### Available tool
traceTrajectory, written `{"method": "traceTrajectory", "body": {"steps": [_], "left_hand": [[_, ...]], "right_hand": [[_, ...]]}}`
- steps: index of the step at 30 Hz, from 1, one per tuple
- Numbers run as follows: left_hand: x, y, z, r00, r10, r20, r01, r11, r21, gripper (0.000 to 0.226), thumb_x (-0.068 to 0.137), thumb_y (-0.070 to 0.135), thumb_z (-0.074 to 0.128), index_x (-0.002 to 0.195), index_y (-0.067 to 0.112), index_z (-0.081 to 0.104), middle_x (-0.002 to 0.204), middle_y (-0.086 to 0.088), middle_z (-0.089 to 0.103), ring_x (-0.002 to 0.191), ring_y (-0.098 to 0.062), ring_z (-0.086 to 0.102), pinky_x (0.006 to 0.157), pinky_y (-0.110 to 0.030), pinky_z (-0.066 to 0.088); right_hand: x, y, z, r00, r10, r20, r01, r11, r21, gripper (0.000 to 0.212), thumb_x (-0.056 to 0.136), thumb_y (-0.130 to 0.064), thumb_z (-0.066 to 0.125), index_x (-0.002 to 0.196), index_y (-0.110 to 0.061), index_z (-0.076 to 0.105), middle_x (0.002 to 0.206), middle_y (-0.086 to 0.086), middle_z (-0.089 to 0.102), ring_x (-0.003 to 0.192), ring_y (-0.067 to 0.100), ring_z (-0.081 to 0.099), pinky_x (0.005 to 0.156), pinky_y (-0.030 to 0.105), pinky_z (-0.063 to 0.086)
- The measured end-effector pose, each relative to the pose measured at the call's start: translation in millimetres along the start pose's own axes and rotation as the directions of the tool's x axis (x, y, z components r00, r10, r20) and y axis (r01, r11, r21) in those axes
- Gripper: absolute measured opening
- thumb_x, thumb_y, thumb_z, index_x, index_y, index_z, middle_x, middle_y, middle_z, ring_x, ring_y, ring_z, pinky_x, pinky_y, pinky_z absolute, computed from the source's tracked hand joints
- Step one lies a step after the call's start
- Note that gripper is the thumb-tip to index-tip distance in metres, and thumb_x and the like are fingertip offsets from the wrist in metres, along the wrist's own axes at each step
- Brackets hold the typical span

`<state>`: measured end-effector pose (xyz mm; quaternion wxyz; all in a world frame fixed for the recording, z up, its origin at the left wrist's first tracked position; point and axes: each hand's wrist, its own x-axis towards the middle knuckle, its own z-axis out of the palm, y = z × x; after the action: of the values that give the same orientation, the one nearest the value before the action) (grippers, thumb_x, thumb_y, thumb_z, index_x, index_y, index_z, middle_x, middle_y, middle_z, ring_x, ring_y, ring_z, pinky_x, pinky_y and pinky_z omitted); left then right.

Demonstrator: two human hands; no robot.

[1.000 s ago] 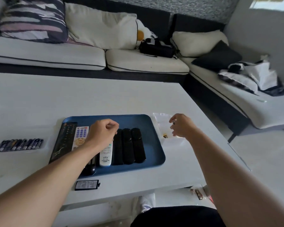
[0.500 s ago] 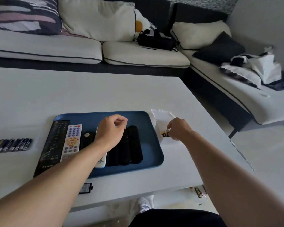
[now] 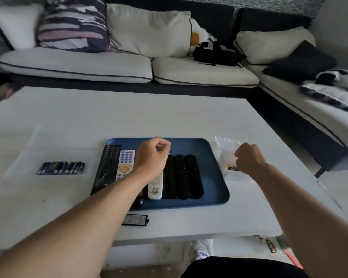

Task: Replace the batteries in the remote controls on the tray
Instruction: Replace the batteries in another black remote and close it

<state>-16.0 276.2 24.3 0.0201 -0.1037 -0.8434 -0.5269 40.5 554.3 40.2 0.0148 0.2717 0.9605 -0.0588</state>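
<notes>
Head view, left hand (image 3: 152,157) grip clenched above tray (image 3: 215,189), right hand (image 3: 249,160) grip unclear over clear bag (image 3: 226,146)

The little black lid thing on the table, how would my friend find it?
Start at the blue tray on the white table. Look just off the tray's near edge, toward the person. The flat black battery cover lies there alone on bare table, with pale print on it, much shorter than any remote.

White table (image 3: 149,117): blue tray (image 3: 213,189) near front edge, centre. Row of batteries (image 3: 61,168) lies twd left edge; clear plastic bag (image 3: 228,155) just right of tray. Black battery cover (image 3: 134,219) sits by front edge.
</notes>
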Motion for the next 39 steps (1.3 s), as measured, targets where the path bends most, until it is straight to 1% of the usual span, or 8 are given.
{"method": "traceTrajectory", "body": {"steps": [4, 10, 13, 16, 22, 27, 31, 39], "left_hand": [[-2.4, -13.7, -29.6, 0.998, -0.024, -0.066, 0.026, 0.999, 0.038, 0.012, 0.095, 0.02, 0.062, 0.096, 0.027, 0.072, 0.089, 0.012, 0.071, 0.08, -0.005, 0.067, 0.069, -0.022, 0.054], [-5.3, -43.8, -118.9, 0.948, -0.088, -0.304, 0.115, 0.991, 0.072, 0.018, 0.093, 0.009, 0.062, 0.109, 0.015, 0.07, 0.104, 0.001, 0.072, 0.086, -0.009, 0.063, 0.068, 0.001, 0.039], [-9.1, -71.6, -168.5, 0.839, -0.121, -0.531, 0.233, 0.961, 0.149, 0.035, 0.088, 0.006, 0.062, 0.123, 0.014, 0.065, 0.125, -0.008, 0.063, 0.118, -0.026, 0.057, 0.096, -0.025, 0.044], [-19.2, -101.4, -198.6, 0.728, -0.188, -0.66, 0.396, 0.9, 0.181, 0.052, 0.084, 0.006, 0.064, 0.135, 0.012, 0.056, 0.139, -0.013, 0.053, 0.133, -0.034, 0.042, 0.107, -0.043, 0.036], [-27.7, -143.0, -223.3, 0.641, -0.436, -0.632, 0.55, 0.835, -0.017, 0.053, 0.09, 0.012, 0.058, 0.142, 0.007, 0.047, 0.141, -0.017, 0.054, 0.131, -0.038, 0.046, 0.106, -0.045, 0.04], [-31.5, -153.5, -235.3, 0.565, -0.509, -0.65, 0.513, 0.833, -0.206, 0.027, 0.092, 0.012, 0.053, 0.109, 0.012, 0.074, 0.113, -0.015, 0.072, 0.105, -0.038, 0.063, 0.086, -0.038, 0.05], [-36.4, -150.1, -237.6, 0.571, -0.509, -0.644, 0.515, 0.833, -0.202, 0.026, 0.097, 0.018, 0.057, 0.115, 0.023, 0.074, 0.119, 0.001, 0.072, 0.113, -0.029, 0.063, 0.09, -0.03, 0.044], [-38.0, -159.2, -243.1, 0.615, -0.446, -0.651, 0.488, 0.863, -0.13, 0.025, 0.099, 0.022, 0.057, 0.117, 0.023, 0.073, 0.116, 0.003, 0.073, 0.108, -0.025, 0.065, 0.084, -0.03, 0.044]], "right_hand": [[-18.7, -50.6, -22.1, 0.98, -0.104, -0.171, 0.131, 0.979, 0.155, 0.036, 0.085, -0.003, 0.049, 0.099, -0.025, 0.073, 0.096, 0.006, 0.072, 0.062, 0.029, 0.068, 0.062, 0.039, 0.06], [-73.2, -159.6, -19.8, 0.867, -0.468, -0.17, 0.481, 0.876, 0.04, 0.034, 0.098, -0.021, 0.044, 0.111, -0.037, 0.072, 0.115, -0.007, 0.072, 0.091, 0.022, 0.066, 0.072, 0.03, 0.05], [-89.1, -200.7, -7.5, 0.796, -0.593, -0.122, 0.602, 0.796, 0.063, 0.033, 0.098, -0.022, 0.045, 0.111, -0.038, 0.071, 0.117, -0.009, 0.072, 0.094, 0.019, 0.069, 0.08, 0.035, 0.057], [-100.7, -237.0, 0.9, 0.732, -0.675, -0.094, 0.681, 0.718, 0.144, 0.027, 0.099, -0.022, 0.051, 0.11, -0.034, 0.072, 0.114, -0.008, 0.072, 0.098, 0.017, 0.067, 0.081, 0.033, 0.055], [-112.9, -304.3, 23.9, 0.599, -0.8, -0.046, 0.795, 0.586, 0.156, 0.024, 0.099, -0.021, 0.058, 0.116, -0.028, 0.073, 0.118, -0.002, 0.07, 0.109, 0.021, 0.064, 0.093, 0.033, 0.05], [-108.5, -357.8, 48.4, 0.545, -0.836, 0.066, 0.836, 0.548, 0.037, 0.028, 0.095, -0.008, 0.061, 0.114, -0.025, 0.073, 0.114, 0.004, 0.07, 0.103, 0.026, 0.067, 0.085, 0.036, 0.055], [-106.2, -383.0, 61.5, 0.509, -0.846, 0.159, 0.855, 0.477, -0.203, 0.033, 0.088, 0.005, 0.063, 0.11, -0.017, 0.071, 0.106, 0.003, 0.07, 0.091, 0.02, 0.069, 0.073, 0.03, 0.059], [-94.8, -403.4, 67.7, 0.449, -0.86, 0.243, 0.89, 0.407, -0.207, 0.04, 0.084, 0.006, 0.059, 0.108, -0.023, 0.071, 0.113, -0.004, 0.069, 0.098, 0.018, 0.068, 0.081, 0.029, 0.057]]}}
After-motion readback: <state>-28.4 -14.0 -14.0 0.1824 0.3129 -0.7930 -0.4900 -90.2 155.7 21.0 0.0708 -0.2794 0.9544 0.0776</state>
